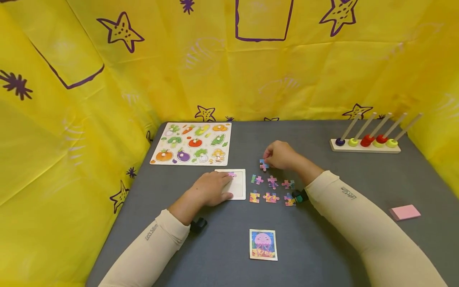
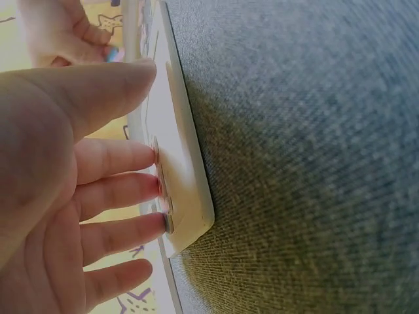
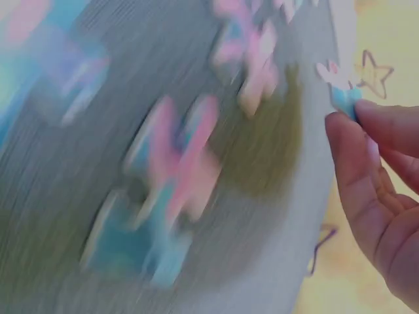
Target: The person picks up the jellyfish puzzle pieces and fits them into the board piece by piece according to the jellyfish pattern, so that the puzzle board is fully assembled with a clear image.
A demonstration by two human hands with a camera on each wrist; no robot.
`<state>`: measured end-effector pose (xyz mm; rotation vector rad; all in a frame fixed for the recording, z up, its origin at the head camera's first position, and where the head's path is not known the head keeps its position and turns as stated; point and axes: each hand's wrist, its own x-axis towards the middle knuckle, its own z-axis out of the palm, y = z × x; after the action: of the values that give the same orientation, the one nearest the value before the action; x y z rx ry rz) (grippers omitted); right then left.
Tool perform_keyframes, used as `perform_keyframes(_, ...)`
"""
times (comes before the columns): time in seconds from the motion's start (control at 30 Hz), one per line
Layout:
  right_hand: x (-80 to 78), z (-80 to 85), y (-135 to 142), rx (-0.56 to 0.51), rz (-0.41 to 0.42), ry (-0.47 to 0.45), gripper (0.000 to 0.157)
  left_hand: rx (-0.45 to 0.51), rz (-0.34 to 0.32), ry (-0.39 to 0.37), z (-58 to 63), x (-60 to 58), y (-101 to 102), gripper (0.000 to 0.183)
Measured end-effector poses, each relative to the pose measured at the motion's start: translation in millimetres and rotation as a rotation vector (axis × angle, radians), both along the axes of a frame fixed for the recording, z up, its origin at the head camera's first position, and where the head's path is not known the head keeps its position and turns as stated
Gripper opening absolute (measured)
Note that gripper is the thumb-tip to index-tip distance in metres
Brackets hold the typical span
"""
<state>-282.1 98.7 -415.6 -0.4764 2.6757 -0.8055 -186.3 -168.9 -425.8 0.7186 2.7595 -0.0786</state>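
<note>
My right hand pinches a blue and pink jigsaw piece between thumb and fingertip, above the loose pieces; the right wrist view shows the held piece by its edge. My left hand lies over the left side of a white puzzle tray, fingers straight. In the left wrist view its fingertips touch pieces along the tray's far side, and one pink piece shows past the fingers. Two rows of loose jigsaw pieces, such as a yellow one and a pink one, lie right of the tray.
A jellyfish picture card lies nearer me. Behind the tray is a vegetable puzzle board. A peg stacker with coloured rings stands at back right, and a pink block at right. Yellow cloth hangs around the table.
</note>
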Motion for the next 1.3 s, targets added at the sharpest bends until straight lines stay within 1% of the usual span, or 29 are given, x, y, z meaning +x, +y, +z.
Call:
perform_keyframes(0.13, 3.4, 0.1, -27, -0.044, 0.029, -0.036, 0.006, 0.004, -0.001, -0.002, 1.4, -1.2, 1, 0.065)
perform_keyframes(0.23, 7.3, -2.0, -49, -0.050, 0.073, -0.066, 0.007, 0.007, -0.003, 0.002, 2.2, -1.5, 1, 0.065)
perform_keyframes(0.37, 9.6, -6.9, -72, 0.011, 0.121, -0.047, 0.010, 0.014, -0.004, 0.004, 2.3, -2.1, 1, 0.064)
perform_keyframes(0.5, 10.1, -10.7, -82, 0.090, 0.126, -0.019, 0.011, -0.003, -0.011, 0.002, 1.8, -2.9, 3, 0.065)
perform_keyframes(0.7, 9.5, -13.6, -86, 0.140, 0.137, 0.006, 0.013, -0.056, -0.028, 0.025, 3.7, -2.3, 7, 0.064)
perform_keyframes(0.83, 6.4, -15.7, -86, 0.151, 0.129, 0.025, 0.017, -0.067, -0.031, 0.040, 6.7, -0.6, 8, 0.063)
perform_keyframes(1.0, 5.3, -17.4, -87, 0.156, 0.125, 0.030, 0.020, -0.067, -0.033, 0.070, 6.3, -0.2, 8, 0.060)
perform_keyframes(1.1, 6.2, -18.3, -83, 0.130, 0.144, 0.056, 0.018, -0.038, -0.025, 0.070, 4.1, -1.2, 6, 0.060)
perform_keyframes(1.17, 7.6, -18.6, -76, 0.113, 0.151, 0.082, 0.017, 0.000, -0.022, 0.060, 1.5, -2.6, 4, 0.060)
perform_keyframes(1.23, 9.9, -17.8, -66, 0.114, 0.156, 0.097, 0.015, 0.053, -0.017, 0.042, -1.2, -4.1, 1, 0.061)
perform_keyframes(1.3, 13.4, -15.9, -56, 0.137, 0.159, 0.086, 0.013, 0.101, -0.017, 0.022, -4.1, -5.8, -3, 0.062)
